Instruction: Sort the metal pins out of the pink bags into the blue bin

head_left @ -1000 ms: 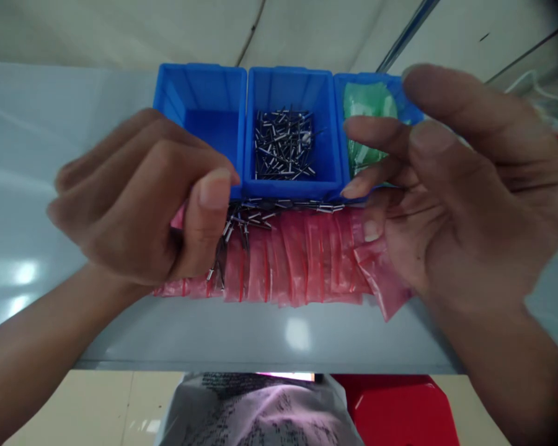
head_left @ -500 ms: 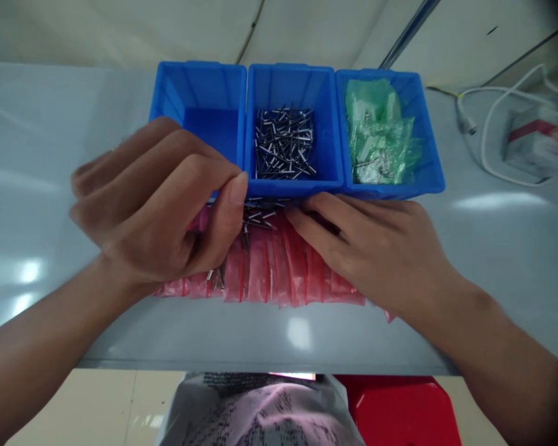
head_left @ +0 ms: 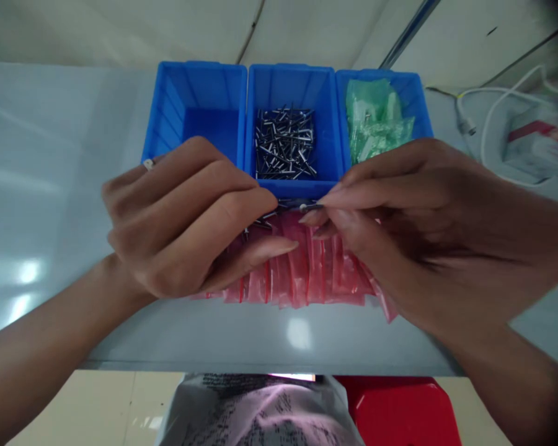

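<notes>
Three blue plastic bins stand in a row at the back of the table. The left bin (head_left: 198, 80) shows only its bare blue floor, the middle bin (head_left: 292, 87) holds a heap of steel blind rivets (head_left: 284, 144), and the right bin (head_left: 413, 93) holds green plastic bags (head_left: 374, 121). Pink zip bags (head_left: 316, 279) lie overlapped in front. My left hand (head_left: 186, 217) rests over those bags, with loose rivets (head_left: 265, 218) partly hidden under its fingers. My right hand (head_left: 400, 229) pinches its fingertips on what looks like a rivet at the middle bin's front rim.
The grey table (head_left: 51, 186) runs to a front edge below the bags. A white cable (head_left: 493, 124) and a red-and-white box (head_left: 539, 145) sit at the right. Beyond the edge are a printed plastic bag (head_left: 255, 412) and a red stool (head_left: 395, 412).
My right hand has risen from the pink bags and its fingertips have closed at the middle bin's rim. My left hand has shifted right, covering most of the loose rivets.
</notes>
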Demonstrator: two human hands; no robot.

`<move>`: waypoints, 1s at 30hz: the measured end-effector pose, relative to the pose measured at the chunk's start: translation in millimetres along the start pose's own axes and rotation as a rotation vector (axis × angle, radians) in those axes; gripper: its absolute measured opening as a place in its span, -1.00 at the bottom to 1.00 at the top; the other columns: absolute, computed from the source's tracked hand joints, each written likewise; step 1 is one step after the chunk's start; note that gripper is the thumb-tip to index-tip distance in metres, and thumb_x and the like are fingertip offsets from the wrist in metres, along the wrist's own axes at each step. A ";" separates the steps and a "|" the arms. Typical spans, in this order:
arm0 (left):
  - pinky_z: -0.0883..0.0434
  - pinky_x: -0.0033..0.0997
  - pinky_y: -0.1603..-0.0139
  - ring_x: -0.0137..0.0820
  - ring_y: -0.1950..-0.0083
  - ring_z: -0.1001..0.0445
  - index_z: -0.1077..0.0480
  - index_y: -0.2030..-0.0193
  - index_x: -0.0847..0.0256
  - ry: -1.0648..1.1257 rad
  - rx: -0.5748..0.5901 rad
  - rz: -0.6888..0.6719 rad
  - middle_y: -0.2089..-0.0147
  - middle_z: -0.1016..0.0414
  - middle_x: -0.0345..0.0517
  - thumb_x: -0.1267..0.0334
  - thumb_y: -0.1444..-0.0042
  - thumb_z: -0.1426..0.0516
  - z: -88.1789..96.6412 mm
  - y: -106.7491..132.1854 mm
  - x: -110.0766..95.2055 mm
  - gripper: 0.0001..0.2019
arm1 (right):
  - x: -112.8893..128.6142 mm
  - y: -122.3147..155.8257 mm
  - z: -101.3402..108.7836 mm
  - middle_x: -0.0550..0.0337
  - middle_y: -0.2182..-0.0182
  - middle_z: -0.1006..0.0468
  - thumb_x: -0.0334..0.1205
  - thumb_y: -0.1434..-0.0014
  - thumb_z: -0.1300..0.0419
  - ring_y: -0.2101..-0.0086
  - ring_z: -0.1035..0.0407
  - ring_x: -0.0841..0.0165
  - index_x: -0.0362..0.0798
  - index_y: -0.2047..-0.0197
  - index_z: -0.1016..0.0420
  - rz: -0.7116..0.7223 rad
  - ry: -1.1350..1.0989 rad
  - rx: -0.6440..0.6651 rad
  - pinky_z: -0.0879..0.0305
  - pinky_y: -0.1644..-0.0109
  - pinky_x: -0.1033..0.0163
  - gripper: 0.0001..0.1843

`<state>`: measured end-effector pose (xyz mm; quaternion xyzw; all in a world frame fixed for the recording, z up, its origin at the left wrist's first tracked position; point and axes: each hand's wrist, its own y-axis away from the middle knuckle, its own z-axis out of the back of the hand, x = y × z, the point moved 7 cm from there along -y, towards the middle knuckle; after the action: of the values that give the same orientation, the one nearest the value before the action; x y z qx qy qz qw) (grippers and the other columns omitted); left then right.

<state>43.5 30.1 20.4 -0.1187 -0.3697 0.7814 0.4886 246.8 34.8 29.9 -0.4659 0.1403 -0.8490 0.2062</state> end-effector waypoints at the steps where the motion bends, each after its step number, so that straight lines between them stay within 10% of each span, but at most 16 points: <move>1: -0.66 -0.04 0.38 -0.10 0.21 -0.73 -0.54 -0.12 0.24 -0.004 0.026 0.004 0.15 -0.69 -0.06 0.11 -0.39 -0.30 -0.3 -0.3 -1.2 -0.71 | -0.5 0.8 0.6 0.33 0.20 -0.79 -0.27 -0.46 -0.32 0.15 -0.69 0.16 0.43 0.07 -0.79 -0.029 -0.046 -0.029 -0.71 0.06 -0.07 -0.69; 15: -0.76 0.13 0.13 -0.06 0.09 -0.76 -0.49 -0.23 -0.27 0.042 0.164 0.351 0.10 -0.78 -0.17 0.54 -0.05 -0.35 2.9 1.8 5.7 -0.31 | -25.5 5.0 -14.3 0.29 0.17 -0.80 -0.45 -0.27 -0.45 0.14 -0.79 0.14 0.24 0.09 -0.82 -0.167 -0.619 -0.042 -0.87 0.13 0.06 -0.68; 19: -0.68 0.09 0.28 -0.13 0.20 -0.74 -0.50 -0.22 -0.33 0.185 0.367 0.322 0.13 -0.78 -0.22 0.46 -0.18 -0.24 -11.3 5.5 9.3 -0.43 | -20.5 2.6 -15.3 0.34 0.24 -0.82 -0.43 -0.32 -0.45 0.26 -0.79 0.20 0.27 0.02 -0.81 -0.113 -0.511 -0.037 -0.87 0.10 0.14 -0.66; 23: -0.68 0.20 0.20 -0.03 0.22 -0.71 -0.45 -0.40 -0.27 0.041 0.075 0.246 0.22 -0.75 -0.19 0.46 -0.12 -0.35 0.3 2.5 4.9 -0.25 | -12.9 4.2 -14.1 0.38 0.24 -0.83 -0.40 -0.33 -0.46 0.31 -0.78 0.21 0.36 0.01 -0.82 -0.095 -0.441 -0.035 -0.87 0.20 0.13 -0.64; 30: -0.62 0.08 0.30 -0.10 0.25 -0.65 -0.47 -0.32 -0.25 -0.008 0.009 0.261 0.22 -0.72 -0.19 0.41 -0.20 -0.31 -3.4 5.9 6.6 -0.39 | -23.0 1.2 -0.2 0.26 0.36 -0.79 -0.44 -0.26 -0.53 0.37 -0.75 0.26 0.08 0.15 -0.86 -0.132 -0.516 -0.292 -0.73 0.40 0.28 -0.80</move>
<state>38.2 35.9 15.1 -0.1605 -0.3493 0.8405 0.3819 258.0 44.8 12.4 -0.6990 0.1733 -0.6850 0.1102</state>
